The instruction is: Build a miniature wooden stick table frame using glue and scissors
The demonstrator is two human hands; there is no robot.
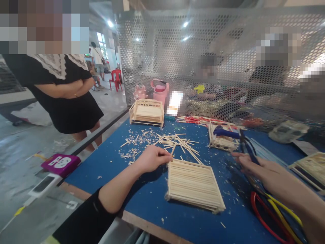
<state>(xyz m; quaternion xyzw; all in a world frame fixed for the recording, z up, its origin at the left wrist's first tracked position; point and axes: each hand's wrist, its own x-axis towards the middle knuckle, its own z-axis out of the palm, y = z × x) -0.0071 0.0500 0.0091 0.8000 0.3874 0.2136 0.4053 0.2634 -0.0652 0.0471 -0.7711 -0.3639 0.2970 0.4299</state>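
Note:
My left hand (152, 158) pinches a thin wooden stick (173, 149) at the far left corner of a stick panel (191, 181). The panel is a flat, framed piece of side-by-side wooden sticks, lying on the blue table. My right hand (262, 167) is closed around a blue and black tool (247, 144), blurred, whose kind I cannot make out. Tools with red handles (265, 218) and yellow handles (285, 211) lie beneath that wrist. Loose sticks (184, 144) and wood shavings (137, 142) are scattered beyond my left hand.
A small stick-built bench (147, 112) stands at the far left, near a pink container (160, 91). Another stick frame (223, 137) lies beyond the panel. A perforated metal screen (162, 51) rises behind the table (101, 169). A person with folded arms (61, 91) stands left.

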